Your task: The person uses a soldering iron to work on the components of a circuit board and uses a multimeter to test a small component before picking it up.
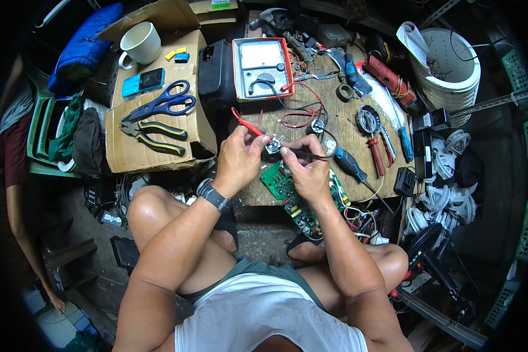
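Green-and-white sticker [221, 5]: printed lettering, on the cardboard [214, 17] at the top edge.
White labels [427, 154]: on black boxes [419, 158] at right, print too small to read.

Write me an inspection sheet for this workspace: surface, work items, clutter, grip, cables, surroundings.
Surface: worn wooden tabletop.
Work items: red probe and black probe close to a small metallic part, contact unclear; green circuit board and meter nearby.
Clutter: scissors, pliers, phone and mug on a cardboard box; blue screwdriver on the tabletop.
Grip: left hand closed on the red probe, right hand on the black.
Cables: red lead looped across the tabletop.
Surroundings: white bucket at right; another person at far left.
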A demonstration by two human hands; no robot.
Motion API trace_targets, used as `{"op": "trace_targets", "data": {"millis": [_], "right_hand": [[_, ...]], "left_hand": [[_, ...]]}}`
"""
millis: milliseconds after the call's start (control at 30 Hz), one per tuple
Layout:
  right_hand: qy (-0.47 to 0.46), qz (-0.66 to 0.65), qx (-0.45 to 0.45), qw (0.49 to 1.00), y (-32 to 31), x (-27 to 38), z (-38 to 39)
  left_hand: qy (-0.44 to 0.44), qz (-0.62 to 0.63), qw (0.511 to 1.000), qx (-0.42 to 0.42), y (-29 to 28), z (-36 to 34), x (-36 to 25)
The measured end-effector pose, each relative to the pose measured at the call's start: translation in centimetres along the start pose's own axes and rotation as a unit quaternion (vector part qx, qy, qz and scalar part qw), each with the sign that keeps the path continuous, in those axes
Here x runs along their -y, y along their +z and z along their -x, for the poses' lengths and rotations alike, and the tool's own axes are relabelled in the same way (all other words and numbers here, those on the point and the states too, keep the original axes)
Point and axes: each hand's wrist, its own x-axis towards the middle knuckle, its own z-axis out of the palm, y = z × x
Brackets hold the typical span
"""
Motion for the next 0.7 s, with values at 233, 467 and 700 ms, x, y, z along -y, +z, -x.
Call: {"op": "trace_targets", "data": {"millis": [233, 467, 700], "right_hand": [[-0.027, 0.023, 0.001, 0.999, 0.5, 0.4, 0.1], [-0.013, 0.054, 0.002, 0.998, 0.3, 0.3, 0.1], [-0.047, 0.115, -0.011, 0.992, 0.5, 0.3, -0.1]], "left_hand": [[0.014, -0.077, 0.997, 0.025, -0.4, 0.1, -0.6], [0.035, -0.088, 0.995, 0.02, -0.4, 0.2, -1.5], [0.047, -0.116, 0.992, 0.013, -0.4, 0.3, -1.0]]}}
